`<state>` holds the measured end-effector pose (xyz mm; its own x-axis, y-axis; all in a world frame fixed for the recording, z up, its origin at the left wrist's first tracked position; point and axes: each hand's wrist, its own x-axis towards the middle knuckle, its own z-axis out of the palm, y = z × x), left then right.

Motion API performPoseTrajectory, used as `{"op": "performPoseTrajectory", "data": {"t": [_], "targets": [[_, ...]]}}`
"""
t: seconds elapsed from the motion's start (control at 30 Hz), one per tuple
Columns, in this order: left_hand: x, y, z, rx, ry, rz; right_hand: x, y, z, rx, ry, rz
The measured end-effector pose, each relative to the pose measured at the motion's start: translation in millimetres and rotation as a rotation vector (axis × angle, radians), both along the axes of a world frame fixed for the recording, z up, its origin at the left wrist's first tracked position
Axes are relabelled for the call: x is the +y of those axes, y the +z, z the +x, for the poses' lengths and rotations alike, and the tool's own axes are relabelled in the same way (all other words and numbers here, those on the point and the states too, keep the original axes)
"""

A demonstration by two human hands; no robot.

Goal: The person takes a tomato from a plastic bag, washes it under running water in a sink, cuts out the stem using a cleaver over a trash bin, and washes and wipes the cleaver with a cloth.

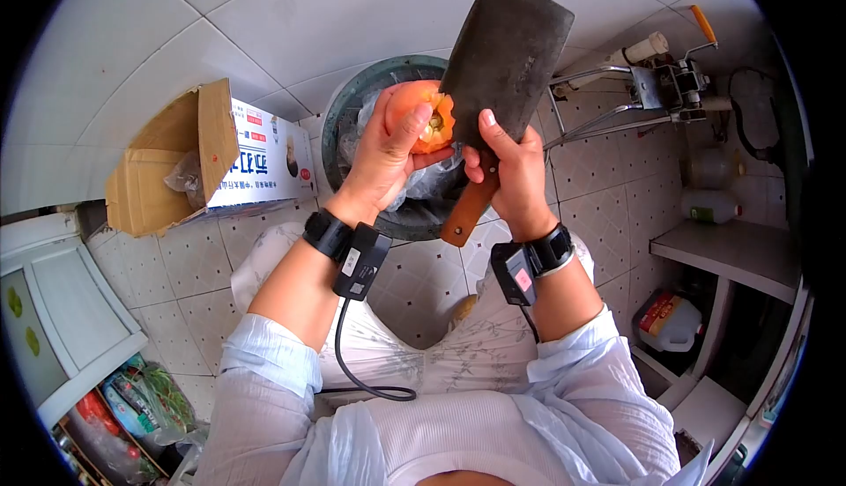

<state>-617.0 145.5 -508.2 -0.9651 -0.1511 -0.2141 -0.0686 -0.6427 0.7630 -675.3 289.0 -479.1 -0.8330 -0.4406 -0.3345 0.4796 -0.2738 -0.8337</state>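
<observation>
Over bin, left fingers cupping orange fruit, right fingers gripping cleaver, edge beside fruit

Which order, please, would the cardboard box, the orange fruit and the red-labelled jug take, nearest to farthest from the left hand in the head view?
1. Orange fruit: held in the left hand.
2. Cardboard box: off to the left.
3. Red-labelled jug: far over, lower right.
</observation>
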Motion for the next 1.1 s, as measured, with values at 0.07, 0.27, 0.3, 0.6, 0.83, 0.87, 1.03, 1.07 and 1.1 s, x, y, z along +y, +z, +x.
{"op": "performPoseTrajectory", "data": {"t": [0.07, 0.27, 0.3, 0.6, 0.83, 0.87, 1.03, 1.07, 1.1], "targets": [[0, 0, 0, 0.004, -0.001, 0.000, 2, -2, -2, -0.044, 0.006, -0.044], [4, 4, -1, 0.050, 0.026, -0.038, 3, -9, -4, -0.238, -0.003, -0.186], [4, 5, -1, 0.067, 0.045, -0.062, 4, -11, -5, -0.284, 0.010, -0.228], [-13, -4, -4, 0.008, -0.161, 0.203, 3, -6, -11, 0.022, 0.006, -0.004], [-4, 1, -3, -0.048, -0.029, 0.116, 2, -10, -4, 0.276, -0.027, 0.152], [-3, 3, -3, -0.061, 0.004, 0.133, 2, -10, -4, 0.276, -0.029, 0.151], [-15, 1, -4, -0.079, -0.135, 0.401, 4, -10, -5, 0.275, -0.013, 0.161], [-16, 3, -3, -0.040, -0.149, 0.391, 4, -10, -5, 0.275, -0.014, 0.160], [-16, 8, -3, 0.000, -0.164, 0.381, 4, -9, -5, 0.253, -0.031, 0.143]]}}
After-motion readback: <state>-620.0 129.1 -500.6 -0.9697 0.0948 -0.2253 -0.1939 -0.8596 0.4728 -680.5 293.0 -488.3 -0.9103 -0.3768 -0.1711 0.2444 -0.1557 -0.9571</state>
